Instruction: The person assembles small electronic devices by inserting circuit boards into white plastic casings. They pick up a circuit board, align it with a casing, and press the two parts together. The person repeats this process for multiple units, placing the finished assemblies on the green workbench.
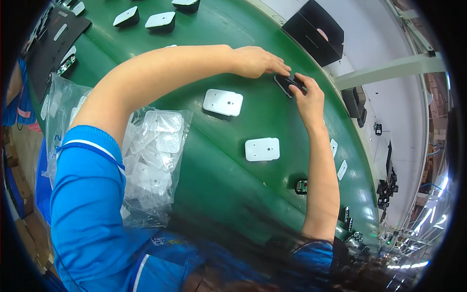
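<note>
Near the far right edge of the green table, my right hand grips a small dark rectangular housing between thumb and fingers. My left hand reaches across from the left, its fingers stretched out flat, with the tips at the housing's upper edge. Whether they touch it is hard to tell. Closer to me lie two white plates with small holes: one plate on a dark body below my left forearm, and another plate left of my right forearm.
A clear plastic bag full of white plates lies beside my left upper arm. Several white-topped black housings stand at the far left. A black open box sits beyond the table's edge. A small circuit board lies near my right forearm.
</note>
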`<action>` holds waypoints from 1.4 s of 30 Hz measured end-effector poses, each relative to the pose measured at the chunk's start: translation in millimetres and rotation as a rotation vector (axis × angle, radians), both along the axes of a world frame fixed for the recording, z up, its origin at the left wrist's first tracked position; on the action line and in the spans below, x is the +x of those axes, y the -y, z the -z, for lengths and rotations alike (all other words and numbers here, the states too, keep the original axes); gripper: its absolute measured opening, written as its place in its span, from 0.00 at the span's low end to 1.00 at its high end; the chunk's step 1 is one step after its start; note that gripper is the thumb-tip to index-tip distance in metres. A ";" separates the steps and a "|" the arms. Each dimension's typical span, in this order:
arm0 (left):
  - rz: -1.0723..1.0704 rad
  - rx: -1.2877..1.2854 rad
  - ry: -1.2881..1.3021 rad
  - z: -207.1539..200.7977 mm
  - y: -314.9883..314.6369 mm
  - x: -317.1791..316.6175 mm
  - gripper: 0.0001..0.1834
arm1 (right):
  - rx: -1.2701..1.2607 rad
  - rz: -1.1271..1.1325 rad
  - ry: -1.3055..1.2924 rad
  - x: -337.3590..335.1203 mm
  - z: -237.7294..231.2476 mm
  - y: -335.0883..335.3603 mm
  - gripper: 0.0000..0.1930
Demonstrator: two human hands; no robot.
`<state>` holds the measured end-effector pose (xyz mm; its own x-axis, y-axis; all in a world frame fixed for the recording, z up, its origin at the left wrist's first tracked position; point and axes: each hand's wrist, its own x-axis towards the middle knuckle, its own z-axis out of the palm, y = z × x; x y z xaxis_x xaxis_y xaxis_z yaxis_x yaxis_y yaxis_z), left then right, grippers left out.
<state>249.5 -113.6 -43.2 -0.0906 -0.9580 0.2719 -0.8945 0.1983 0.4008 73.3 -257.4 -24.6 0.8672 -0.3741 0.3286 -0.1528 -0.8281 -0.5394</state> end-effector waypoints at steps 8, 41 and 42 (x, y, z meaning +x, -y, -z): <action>-0.014 -0.037 0.040 8.9 -4.0 1.5 0.28 | -0.067 -0.027 -0.027 1.3 -0.2 -2.0 0.17; -0.021 -0.050 0.269 10.1 -21.6 11.1 0.37 | -0.441 0.105 0.018 16.5 26.3 -31.1 0.13; -0.015 -0.046 0.269 9.6 -20.6 10.2 0.37 | -0.470 0.140 0.039 14.9 30.5 -34.8 0.13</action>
<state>259.7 -92.9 -52.9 -0.1512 -0.9470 0.2835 -0.9705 0.1967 0.1395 88.1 -222.6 -55.1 0.8031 -0.2899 0.5207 -0.2672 -0.9561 -0.1201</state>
